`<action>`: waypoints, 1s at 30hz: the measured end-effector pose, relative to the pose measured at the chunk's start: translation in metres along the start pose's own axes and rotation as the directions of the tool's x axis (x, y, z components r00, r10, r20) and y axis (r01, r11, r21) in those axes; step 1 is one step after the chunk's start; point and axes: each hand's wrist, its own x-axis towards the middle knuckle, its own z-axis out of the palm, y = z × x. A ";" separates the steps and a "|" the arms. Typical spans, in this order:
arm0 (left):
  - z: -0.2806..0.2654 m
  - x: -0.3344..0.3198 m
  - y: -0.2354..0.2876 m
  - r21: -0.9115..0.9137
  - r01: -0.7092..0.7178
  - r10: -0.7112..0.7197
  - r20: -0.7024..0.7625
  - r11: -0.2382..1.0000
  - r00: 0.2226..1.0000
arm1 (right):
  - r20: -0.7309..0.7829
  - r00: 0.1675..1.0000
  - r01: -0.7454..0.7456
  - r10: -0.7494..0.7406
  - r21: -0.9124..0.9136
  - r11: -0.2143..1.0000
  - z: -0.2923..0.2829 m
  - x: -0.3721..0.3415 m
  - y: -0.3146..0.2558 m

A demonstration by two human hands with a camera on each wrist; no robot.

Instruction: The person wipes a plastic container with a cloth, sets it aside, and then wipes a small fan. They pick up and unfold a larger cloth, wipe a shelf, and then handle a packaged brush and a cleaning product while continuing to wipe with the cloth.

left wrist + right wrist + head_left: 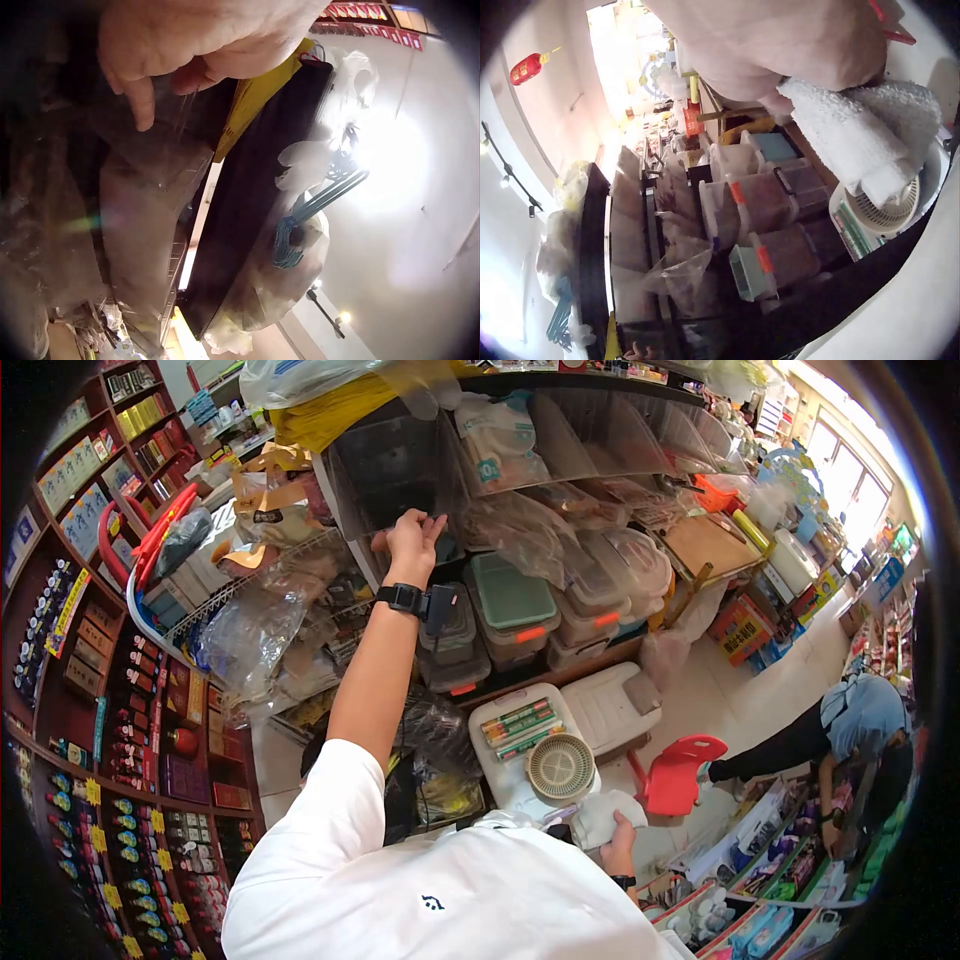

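Note:
My right hand point(622, 847) holds a folded white towel point(600, 817) beside my body. In the right wrist view, the fluffy cloth hangs in soft rolls below the palm. My left arm reaches forward, and the left hand point(410, 545) is raised at the front of a dark, see-through plastic bin point(390, 460) on the shelf. Its fingers point(141, 105) are loosely bent beside the clear plastic, with nothing gripped between them. Below the towel, a round beige plastic basket point(560, 767) sits on a white lid point(500, 785), beside several long green-and-red packs point(520, 727).
Lidded storage boxes, one with a green lid point(512, 592), stand under the shelf. More clear bins point(590, 435) run along it, one with a white pack point(500, 445). A red stool point(685, 775) stands to the right, near another person point(865, 710) bending over goods.

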 end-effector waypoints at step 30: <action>0.028 -0.007 0.016 -0.118 0.046 -0.048 -0.012 0.992 0.999 | -0.011 1.000 -0.003 0.003 0.007 1.000 -0.012 0.007 0.002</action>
